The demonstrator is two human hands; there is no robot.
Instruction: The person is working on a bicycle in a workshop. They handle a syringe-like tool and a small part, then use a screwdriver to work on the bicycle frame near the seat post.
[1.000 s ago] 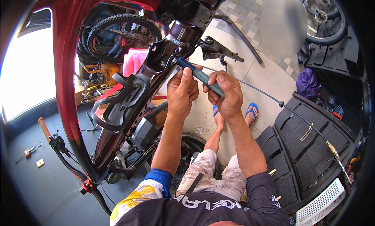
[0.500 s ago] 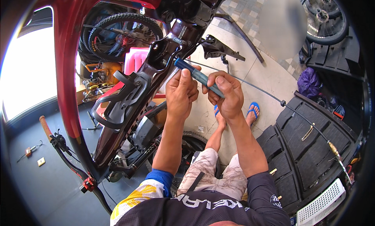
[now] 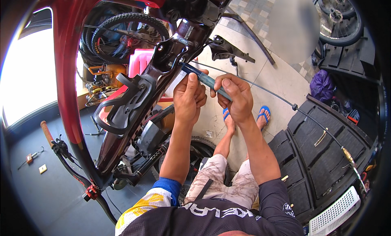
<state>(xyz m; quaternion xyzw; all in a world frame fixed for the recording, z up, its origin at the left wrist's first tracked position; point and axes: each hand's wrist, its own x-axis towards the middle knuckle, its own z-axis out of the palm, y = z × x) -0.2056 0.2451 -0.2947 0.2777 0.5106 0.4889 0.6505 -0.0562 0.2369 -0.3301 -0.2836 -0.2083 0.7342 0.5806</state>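
Both hands grip a thick pen-like tube [image 3: 209, 82], dark blue at its upper left end and dull teal along the body. My left hand [image 3: 189, 99] pinches the dark blue part between thumb and curled fingers. Around the teal end, my right hand [image 3: 236, 98] is closed, thumb on top. The tube's dark tip lies right beside the dark red bicycle frame [image 3: 188, 36], near a small bolt or fitting there; whether they touch, I cannot tell. A black bottle cage [image 3: 134, 101] is mounted on the frame tube left of my left hand.
A black cable [image 3: 269, 93] stretches from the frame to the lower right, passing behind my right hand. Handlebars [image 3: 61, 150] stick out at lower left. Tyres [image 3: 126, 22] stand behind the frame. Black ribbed panels [image 3: 313, 150] and a white perforated basket [image 3: 336, 213] are at right.
The frame and bottle cage have shifted slightly left. The tube's dark tip sits a little lower against the frame; both hands keep their grip.
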